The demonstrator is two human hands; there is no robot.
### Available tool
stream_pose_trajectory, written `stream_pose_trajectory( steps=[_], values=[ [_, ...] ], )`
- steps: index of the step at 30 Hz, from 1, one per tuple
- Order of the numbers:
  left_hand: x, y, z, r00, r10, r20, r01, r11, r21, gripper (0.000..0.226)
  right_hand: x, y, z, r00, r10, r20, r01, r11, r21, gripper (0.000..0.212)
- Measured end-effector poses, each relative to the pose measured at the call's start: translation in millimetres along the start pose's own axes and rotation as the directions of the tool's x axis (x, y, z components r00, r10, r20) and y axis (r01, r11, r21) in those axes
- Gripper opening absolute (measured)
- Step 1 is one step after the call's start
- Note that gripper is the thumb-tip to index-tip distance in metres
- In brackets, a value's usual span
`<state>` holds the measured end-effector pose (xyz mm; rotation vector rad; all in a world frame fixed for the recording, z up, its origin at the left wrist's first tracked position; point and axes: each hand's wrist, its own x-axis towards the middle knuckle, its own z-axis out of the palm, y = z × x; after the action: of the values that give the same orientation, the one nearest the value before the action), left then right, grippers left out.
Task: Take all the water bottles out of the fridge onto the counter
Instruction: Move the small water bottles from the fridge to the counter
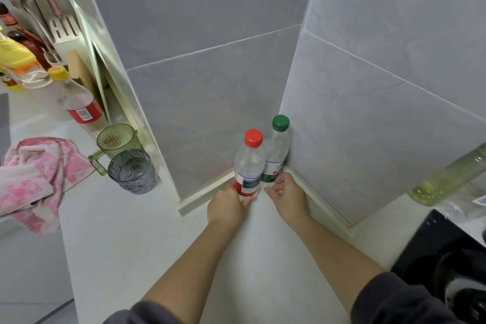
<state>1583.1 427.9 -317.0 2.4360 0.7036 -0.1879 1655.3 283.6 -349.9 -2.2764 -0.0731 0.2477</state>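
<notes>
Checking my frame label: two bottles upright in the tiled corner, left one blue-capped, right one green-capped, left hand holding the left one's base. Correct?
One error: the left bottle has a red cap, not blue; the head view shows it. The rest stands: both upright in the corner, right bottle green-capped, left hand holding the left one's base.
</notes>
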Motion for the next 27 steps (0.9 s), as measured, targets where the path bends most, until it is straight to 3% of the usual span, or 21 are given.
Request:
stream_pose_trajectory(
  steps=[7,10,13,18,22,27],
  values=[
    [-60,-16,-25,0.997,0.061,-0.054,-0.049,0.978,0.203,0.060,-61,-8,-33,0.987,-0.124,0.106,0.136,0.984,-0.114,0.044],
    [-102,-30,-28,0.980,0.130,-0.148,-0.091,0.965,0.246,0.067,-101,-14,-45,0.959,-0.252,0.134,0.278,0.929,-0.245,0.053],
    [-153,-49,-27,0.961,0.161,-0.226,-0.113,0.971,0.213,0.072,-145,-13,-55,0.935,-0.283,0.212,0.347,0.850,-0.397,0.061],
    [-253,-69,-28,0.913,0.130,-0.387,-0.031,0.968,0.251,0.077,-220,-14,-75,0.857,-0.360,0.369,0.514,0.657,-0.551,0.066],
    [-325,-74,-30,0.871,0.061,-0.488,0.074,0.965,0.252,0.080,-268,-21,-86,0.789,-0.446,0.422,0.614,0.563,-0.553,0.069],
    [-407,-91,-29,0.827,-0.098,-0.553,0.198,0.972,0.123,0.081,-317,-31,-88,0.680,-0.587,0.439,0.729,0.472,-0.496,0.071]
  ],
)
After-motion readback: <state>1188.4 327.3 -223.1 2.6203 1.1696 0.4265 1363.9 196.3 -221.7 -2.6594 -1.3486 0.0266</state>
